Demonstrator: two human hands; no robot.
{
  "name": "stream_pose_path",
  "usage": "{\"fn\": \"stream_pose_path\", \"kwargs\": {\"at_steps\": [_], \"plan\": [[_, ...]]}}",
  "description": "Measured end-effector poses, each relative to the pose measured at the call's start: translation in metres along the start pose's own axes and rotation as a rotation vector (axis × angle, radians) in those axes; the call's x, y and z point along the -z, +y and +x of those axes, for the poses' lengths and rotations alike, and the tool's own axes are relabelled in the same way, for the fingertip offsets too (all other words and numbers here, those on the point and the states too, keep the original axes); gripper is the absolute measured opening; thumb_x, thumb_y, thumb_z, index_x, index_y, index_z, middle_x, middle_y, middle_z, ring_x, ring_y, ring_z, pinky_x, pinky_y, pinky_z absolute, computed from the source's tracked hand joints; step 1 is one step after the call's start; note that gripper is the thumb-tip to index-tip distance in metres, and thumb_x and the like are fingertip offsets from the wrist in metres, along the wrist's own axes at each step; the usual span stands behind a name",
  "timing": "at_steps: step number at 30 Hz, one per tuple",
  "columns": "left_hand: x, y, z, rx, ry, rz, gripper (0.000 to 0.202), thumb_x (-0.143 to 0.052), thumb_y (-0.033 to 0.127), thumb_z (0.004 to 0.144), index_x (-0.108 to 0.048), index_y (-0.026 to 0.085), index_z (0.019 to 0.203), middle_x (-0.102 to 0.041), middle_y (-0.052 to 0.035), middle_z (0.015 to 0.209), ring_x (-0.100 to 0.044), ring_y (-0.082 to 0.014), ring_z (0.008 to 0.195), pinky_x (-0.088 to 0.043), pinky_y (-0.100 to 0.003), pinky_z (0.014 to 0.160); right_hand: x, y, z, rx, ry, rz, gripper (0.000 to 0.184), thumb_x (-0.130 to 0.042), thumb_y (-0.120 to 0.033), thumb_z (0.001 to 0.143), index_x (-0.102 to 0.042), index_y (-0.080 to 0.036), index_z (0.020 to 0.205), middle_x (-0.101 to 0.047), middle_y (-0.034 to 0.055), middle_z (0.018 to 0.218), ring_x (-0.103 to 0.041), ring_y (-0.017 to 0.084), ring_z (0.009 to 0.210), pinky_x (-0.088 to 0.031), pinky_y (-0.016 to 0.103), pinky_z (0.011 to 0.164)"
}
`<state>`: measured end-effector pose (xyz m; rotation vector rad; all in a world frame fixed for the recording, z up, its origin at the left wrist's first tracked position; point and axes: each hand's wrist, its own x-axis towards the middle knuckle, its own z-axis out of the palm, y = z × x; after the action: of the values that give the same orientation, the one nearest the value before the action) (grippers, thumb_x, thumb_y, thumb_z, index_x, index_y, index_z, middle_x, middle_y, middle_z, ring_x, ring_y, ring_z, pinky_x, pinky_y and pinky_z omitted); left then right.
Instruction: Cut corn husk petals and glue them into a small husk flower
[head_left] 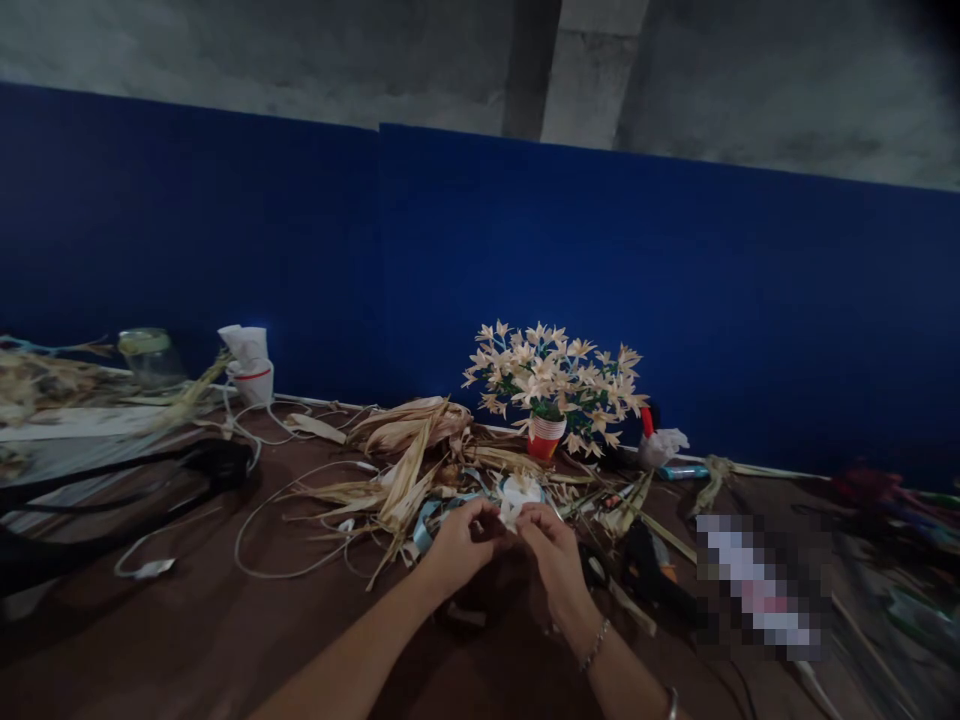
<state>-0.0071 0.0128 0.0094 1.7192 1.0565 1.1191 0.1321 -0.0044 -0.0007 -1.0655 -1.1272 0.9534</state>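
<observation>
My left hand [459, 545] and my right hand [553, 550] meet over the brown table [225, 640], fingers pinched together around a small pale piece [519, 497] of dried leaf or paper held between them. The piece is too small and dim to name surely. Just behind my hands lies a heap of dried leaf strips [409, 455]. A small red and white pot of cream-coloured handmade flowers [555, 385] stands a little farther back. My right wrist wears a thin bracelet.
White cables [262, 520] trail across the table at left, beside a black strap or bag [150, 480]. A glass jar [150, 355] and a white cup [251, 375] stand at the back left. Dark tools [649, 575] lie to the right. A blue wall panel [480, 280] closes the back.
</observation>
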Motion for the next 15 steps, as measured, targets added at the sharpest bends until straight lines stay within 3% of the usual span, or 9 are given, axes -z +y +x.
{"fn": "stream_pose_path", "kwargs": {"at_steps": [6,11,15], "plan": [[-0.0005,-0.0037,-0.0015,-0.112,0.137,0.179,0.015,-0.056,0.012,0.064,-0.056,0.017,0.078,-0.061,-0.0024,0.077,-0.055,-0.0159,0.074,-0.043,-0.029,0.071,0.0001,0.0055,-0.0011,-0.228,-0.022,0.239,0.020,-0.066,-0.034,0.060,-0.061,-0.016,0.065,-0.057,0.0000,0.058,-0.050,0.013,0.053,-0.039,0.024,0.051],[0.0014,-0.0004,-0.0069,-0.320,0.208,0.502,0.012,-0.057,0.011,0.066,-0.059,0.019,0.075,-0.062,-0.0028,0.079,-0.053,-0.0202,0.081,-0.037,-0.035,0.076,-0.0026,0.0040,-0.0025,-0.275,-0.049,0.289,0.021,-0.069,-0.035,0.060,-0.061,-0.017,0.065,-0.061,0.0009,0.061,-0.052,0.014,0.054,-0.039,0.024,0.052],[0.0035,0.0042,-0.0094,-0.398,0.227,0.628,0.006,-0.059,0.015,0.070,-0.059,0.020,0.071,-0.063,-0.0020,0.078,-0.052,-0.0194,0.081,-0.034,-0.034,0.076,-0.0047,0.0025,-0.0039,-0.299,-0.034,0.274,0.021,-0.070,-0.035,0.060,-0.061,-0.016,0.063,-0.059,0.0006,0.058,-0.050,0.013,0.051,-0.038,0.024,0.051]]}}
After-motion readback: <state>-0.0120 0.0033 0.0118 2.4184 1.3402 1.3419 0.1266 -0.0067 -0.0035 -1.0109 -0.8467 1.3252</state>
